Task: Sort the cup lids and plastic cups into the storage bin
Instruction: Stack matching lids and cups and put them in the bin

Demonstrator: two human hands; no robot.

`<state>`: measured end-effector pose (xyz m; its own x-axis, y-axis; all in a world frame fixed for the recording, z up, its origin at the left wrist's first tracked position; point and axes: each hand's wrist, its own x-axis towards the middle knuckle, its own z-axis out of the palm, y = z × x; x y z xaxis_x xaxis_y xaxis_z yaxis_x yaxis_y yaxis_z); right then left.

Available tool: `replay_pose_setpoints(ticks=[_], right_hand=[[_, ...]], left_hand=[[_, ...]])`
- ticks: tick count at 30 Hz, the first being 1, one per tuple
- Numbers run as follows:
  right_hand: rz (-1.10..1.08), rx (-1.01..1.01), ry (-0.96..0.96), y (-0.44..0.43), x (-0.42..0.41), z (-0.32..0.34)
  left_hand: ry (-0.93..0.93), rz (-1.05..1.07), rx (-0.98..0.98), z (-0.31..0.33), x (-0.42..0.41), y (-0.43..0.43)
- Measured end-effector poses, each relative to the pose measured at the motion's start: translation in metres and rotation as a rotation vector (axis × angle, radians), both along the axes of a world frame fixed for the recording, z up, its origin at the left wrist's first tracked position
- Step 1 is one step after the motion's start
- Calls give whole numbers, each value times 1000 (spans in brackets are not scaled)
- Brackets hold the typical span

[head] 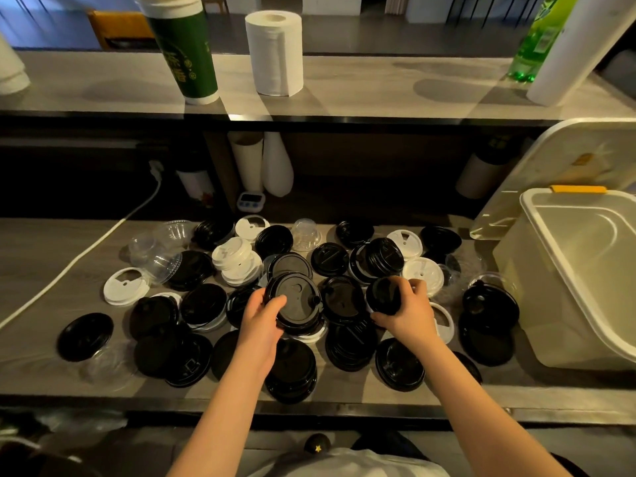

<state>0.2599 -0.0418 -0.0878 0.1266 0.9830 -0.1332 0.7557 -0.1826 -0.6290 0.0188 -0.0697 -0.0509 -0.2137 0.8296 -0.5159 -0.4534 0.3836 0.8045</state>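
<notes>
**Both hands on black lids, storage bin open at the right**

Gripping with the left hand (261, 316) a large black lid (294, 297), thumb across the top, fingers under the near edge; a little tilted, on top of the pile in the middle of the counter (34, 359). Clasping with the right hand (411, 313) a smaller black lid (382, 294), fingers curled over the far rim, thumb at the near side. Near each other, but apart.

Spread all around on the counter: many more black lids, single and in stacks. Behind the left hand, a stack of white lids (235, 261); further left, a single white lid (125, 287), lying alone. At the far left, clear plastic cups (155, 253) on their sides; near the back, another clear cup (305, 234).

At the right end of the counter, the storage bin (550, 249), open, with its cover (568, 156) leaning behind it.

On the upper shelf (378, 87): a green paper cup (186, 53), a paper roll (275, 53), a green bottle (537, 39). From the left, across the counter, a white cable (86, 249).
</notes>
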Motion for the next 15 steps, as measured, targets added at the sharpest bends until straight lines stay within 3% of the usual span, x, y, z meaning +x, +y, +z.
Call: replay_pose_setpoints(ticks=[4,7,15], right_hand=[[-14,164,276,-18,-16,25],[107,249,405,-28,-35,44],[363,170,292,-42,-67,46]], left_hand=[[-34,-45,-10,2,10,3],[-67,-99,-14,5,19,2],[-168,-164,-20,15,27,-10]])
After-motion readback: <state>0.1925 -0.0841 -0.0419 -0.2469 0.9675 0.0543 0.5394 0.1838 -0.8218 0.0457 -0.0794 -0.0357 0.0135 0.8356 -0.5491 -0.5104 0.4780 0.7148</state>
